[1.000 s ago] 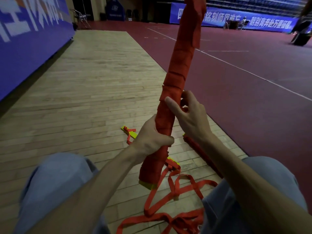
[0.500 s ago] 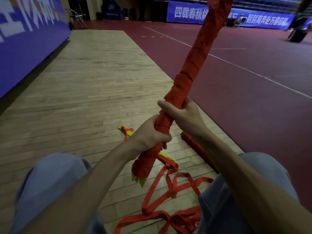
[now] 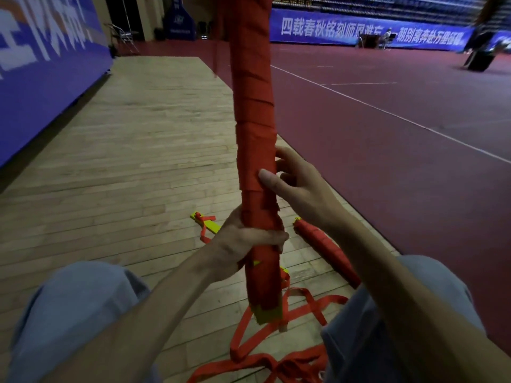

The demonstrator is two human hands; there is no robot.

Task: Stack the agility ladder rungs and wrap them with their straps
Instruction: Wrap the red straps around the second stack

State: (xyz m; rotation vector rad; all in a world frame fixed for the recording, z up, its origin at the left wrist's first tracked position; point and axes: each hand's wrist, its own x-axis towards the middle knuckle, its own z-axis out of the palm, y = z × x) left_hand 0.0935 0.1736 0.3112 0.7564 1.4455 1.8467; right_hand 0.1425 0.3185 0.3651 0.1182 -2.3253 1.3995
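A long bundle of yellow ladder rungs wrapped in red strap (image 3: 253,111) stands almost upright in front of me, its yellow end (image 3: 267,313) showing at the bottom. My left hand (image 3: 246,241) is closed around its lower part. My right hand (image 3: 297,186) rests against the bundle just above, thumb pressed on the wrap and fingers loosely curled behind it. Loose red strap (image 3: 276,341) trails from the bundle's base onto the floor between my knees. A second wrapped bundle (image 3: 323,247) lies on the floor by my right leg.
A lone yellow rung with red strap (image 3: 206,223) lies on the wooden floor (image 3: 138,161) ahead. My knees in blue trousers (image 3: 72,305) frame the bottom. A blue banner wall (image 3: 41,78) runs along the left; red court surface (image 3: 387,134) is to the right.
The bundle has swung from a right-leaning tilt to nearly vertical. My right hand has loosened from a full grip and slid a little higher up the wrap.
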